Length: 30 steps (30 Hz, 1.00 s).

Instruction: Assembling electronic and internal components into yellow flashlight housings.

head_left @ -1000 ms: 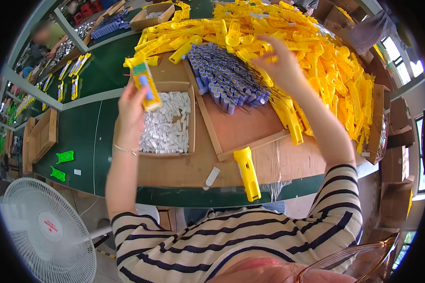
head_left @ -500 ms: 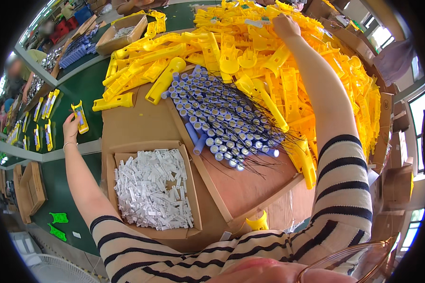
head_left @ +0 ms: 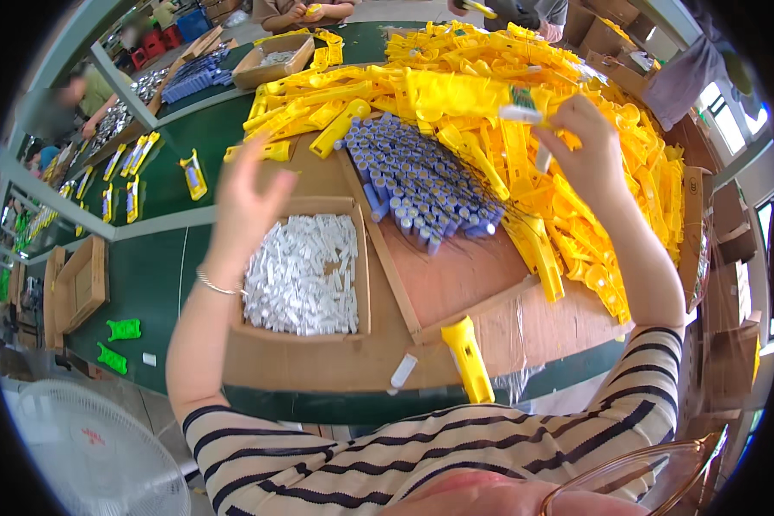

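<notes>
My right hand [head_left: 586, 142] grips one end of a long yellow plastic housing [head_left: 456, 95], blurred, held above the pile of yellow housings [head_left: 611, 206]. A green circuit board with a white part [head_left: 519, 105] shows at the housing's gripped end. My left hand [head_left: 254, 193] is in the air beside a cardboard box of white plastic strips [head_left: 301, 275]; it is smeared, but its fingers are apart and empty. Right of that box, many blue cylindrical battery cells with dark wires [head_left: 421, 176] stand in a shallow tray [head_left: 464, 292]. A filled yellow housing [head_left: 193, 176] lies on the green belt.
Another yellow housing [head_left: 469, 361] and a white strip [head_left: 402, 371] lie at the near edge. More filled housings [head_left: 132, 198] rest beyond a metal rail [head_left: 159, 225]. Green parts [head_left: 124, 329] and a fan [head_left: 103, 447] are at left. Co-workers' hands [head_left: 314, 12] work across the table.
My left hand has let go of the filled housing on the belt and come back right. My right hand has drawn back from the far pile, now with a yellow housing.
</notes>
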{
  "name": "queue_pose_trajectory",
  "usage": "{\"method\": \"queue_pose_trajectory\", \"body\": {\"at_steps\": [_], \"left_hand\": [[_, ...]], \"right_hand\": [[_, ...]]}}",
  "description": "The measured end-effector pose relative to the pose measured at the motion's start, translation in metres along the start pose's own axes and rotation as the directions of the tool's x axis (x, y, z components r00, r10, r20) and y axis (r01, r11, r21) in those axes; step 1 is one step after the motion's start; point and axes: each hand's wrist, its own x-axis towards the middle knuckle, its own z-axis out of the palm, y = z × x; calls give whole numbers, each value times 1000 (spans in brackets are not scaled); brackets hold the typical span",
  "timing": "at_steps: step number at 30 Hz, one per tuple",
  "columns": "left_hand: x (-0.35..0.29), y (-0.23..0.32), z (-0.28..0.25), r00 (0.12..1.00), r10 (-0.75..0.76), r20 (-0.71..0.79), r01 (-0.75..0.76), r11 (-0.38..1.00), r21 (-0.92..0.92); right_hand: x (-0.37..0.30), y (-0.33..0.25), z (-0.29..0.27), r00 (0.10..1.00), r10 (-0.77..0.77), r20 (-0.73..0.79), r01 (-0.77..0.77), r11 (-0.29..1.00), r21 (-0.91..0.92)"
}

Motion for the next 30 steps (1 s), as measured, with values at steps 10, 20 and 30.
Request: {"method": "queue_pose_trajectory", "body": {"at_steps": [10,20,30], "left_hand": [[-174,218,57,960,212,182,97,359,-928],[-200,254,35,951,-247,-188,-168,99,-981],[-211,236,7,949,-315,-25,8,102,-995]], "right_hand": [[-146,-126,-36,936,-344,69,265,822,505],[-229,-167,4,849,-56,525,-528,-122,840],[-261,-94,-26,984,95,148,-161,154,975]]}}
